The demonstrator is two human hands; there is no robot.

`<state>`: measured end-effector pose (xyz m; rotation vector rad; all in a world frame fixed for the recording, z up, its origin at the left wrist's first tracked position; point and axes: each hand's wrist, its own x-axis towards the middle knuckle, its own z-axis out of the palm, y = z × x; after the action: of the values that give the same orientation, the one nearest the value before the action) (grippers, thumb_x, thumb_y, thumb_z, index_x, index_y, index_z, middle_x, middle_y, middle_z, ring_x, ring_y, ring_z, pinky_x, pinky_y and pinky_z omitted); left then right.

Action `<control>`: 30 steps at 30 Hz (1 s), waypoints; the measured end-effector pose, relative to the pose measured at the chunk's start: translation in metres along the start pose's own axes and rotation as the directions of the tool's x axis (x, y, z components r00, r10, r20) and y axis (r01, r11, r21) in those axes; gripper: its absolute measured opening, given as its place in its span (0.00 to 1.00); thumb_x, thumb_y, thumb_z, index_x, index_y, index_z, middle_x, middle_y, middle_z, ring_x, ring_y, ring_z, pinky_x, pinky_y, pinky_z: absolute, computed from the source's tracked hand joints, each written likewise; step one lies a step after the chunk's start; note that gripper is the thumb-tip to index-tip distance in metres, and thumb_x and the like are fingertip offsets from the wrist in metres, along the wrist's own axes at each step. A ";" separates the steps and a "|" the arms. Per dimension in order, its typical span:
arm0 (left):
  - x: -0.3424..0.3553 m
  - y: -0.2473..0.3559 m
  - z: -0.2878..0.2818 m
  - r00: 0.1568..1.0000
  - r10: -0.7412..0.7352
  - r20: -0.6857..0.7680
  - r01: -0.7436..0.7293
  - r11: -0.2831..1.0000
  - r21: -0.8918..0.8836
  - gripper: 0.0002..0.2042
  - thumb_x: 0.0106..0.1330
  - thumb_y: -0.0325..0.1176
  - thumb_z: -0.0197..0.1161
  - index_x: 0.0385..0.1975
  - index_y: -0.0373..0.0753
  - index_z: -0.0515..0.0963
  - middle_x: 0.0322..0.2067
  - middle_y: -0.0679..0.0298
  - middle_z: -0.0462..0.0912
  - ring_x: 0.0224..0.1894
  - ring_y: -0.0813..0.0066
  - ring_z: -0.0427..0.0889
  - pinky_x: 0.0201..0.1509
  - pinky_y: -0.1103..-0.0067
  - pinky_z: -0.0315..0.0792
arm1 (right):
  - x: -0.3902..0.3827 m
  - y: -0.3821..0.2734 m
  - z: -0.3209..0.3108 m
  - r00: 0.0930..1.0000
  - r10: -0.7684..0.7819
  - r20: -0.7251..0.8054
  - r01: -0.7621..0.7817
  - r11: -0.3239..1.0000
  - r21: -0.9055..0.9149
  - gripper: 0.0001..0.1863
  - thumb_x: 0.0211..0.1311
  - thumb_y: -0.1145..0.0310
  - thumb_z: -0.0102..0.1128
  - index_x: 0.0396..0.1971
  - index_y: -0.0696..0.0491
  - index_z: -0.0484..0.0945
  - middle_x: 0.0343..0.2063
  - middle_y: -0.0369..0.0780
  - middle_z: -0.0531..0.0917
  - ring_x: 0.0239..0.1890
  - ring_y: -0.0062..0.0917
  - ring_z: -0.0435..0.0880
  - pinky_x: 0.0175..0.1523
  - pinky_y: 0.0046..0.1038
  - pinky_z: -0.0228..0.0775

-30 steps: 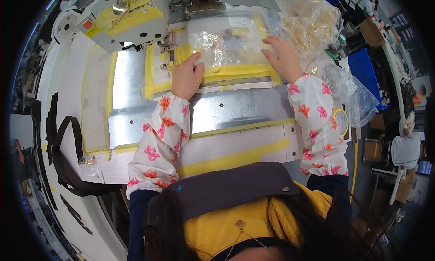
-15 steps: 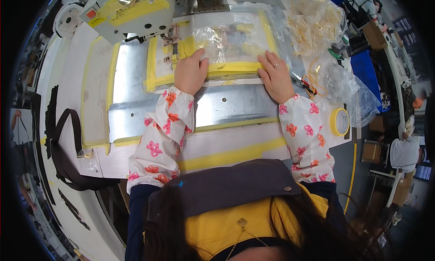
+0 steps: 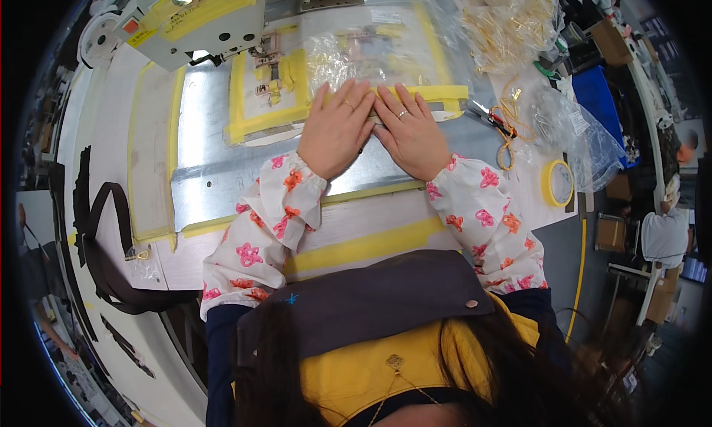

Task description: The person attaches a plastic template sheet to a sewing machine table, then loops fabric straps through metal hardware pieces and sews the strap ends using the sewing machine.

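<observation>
A clear plastic template edged in yellow tape (image 3: 437, 48) lies on a metal plate (image 3: 200, 167) below a sewing machine (image 3: 193, 26). Shiny film and small taped pieces show through it. My left hand (image 3: 334, 126) lies palm down on the template's near edge, fingers stretched out. My right hand (image 3: 408, 130) rests flat beside it on the same edge, fingertips almost meeting the left's. Just right of the template lie scissors with black and red handles (image 3: 495, 121) and an orange cord (image 3: 506, 156).
Crumpled plastic bags (image 3: 508, 34) sit at back right, beside a blue bin (image 3: 597, 97) and loose clear plastic (image 3: 575, 152). A yellow tape roll (image 3: 556, 184) lies at the table's right. Black straps (image 3: 104, 241) lie at left. Another person (image 3: 664, 234) is at far right.
Both hands have come together along the template's near edge, the right moving left and down with fingers flattened. The scissors and cord, earlier covered by my right arm, now show.
</observation>
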<state>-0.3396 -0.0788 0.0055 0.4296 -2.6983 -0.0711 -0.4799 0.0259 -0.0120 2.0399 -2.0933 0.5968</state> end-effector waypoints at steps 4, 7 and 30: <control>-0.018 -0.006 -0.003 0.991 -0.070 0.115 0.074 0.997 -0.034 0.24 0.61 0.41 0.49 0.56 0.40 0.59 0.58 0.61 0.59 0.60 0.64 0.57 0.62 0.66 0.49 | -0.012 0.018 -0.011 0.996 0.079 0.027 -0.077 0.995 -0.063 0.26 0.56 0.57 0.48 0.54 0.53 0.62 0.56 0.40 0.64 0.59 0.33 0.60 0.60 0.43 0.49; -0.035 -0.017 -0.014 0.985 -0.109 0.135 0.111 0.994 -0.008 0.25 0.61 0.43 0.48 0.57 0.39 0.58 0.59 0.60 0.58 0.60 0.64 0.57 0.62 0.66 0.48 | -0.034 0.060 -0.026 0.974 0.225 -0.014 -0.224 0.960 -0.166 0.27 0.56 0.57 0.48 0.54 0.54 0.62 0.56 0.40 0.64 0.59 0.33 0.60 0.60 0.43 0.49; -0.055 -0.015 -0.023 0.975 -0.216 0.053 0.221 0.966 -0.131 0.26 0.57 0.40 0.54 0.54 0.36 0.61 0.57 0.57 0.60 0.60 0.61 0.58 0.62 0.64 0.49 | -0.042 0.062 -0.031 0.948 0.318 -0.034 -0.320 0.942 -0.104 0.21 0.58 0.62 0.47 0.50 0.56 0.65 0.55 0.43 0.64 0.59 0.35 0.59 0.60 0.45 0.46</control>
<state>-0.2779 -0.0756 0.0035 0.6874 -2.6516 -0.3276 -0.5438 0.0761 -0.0109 1.6440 -2.4093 0.5269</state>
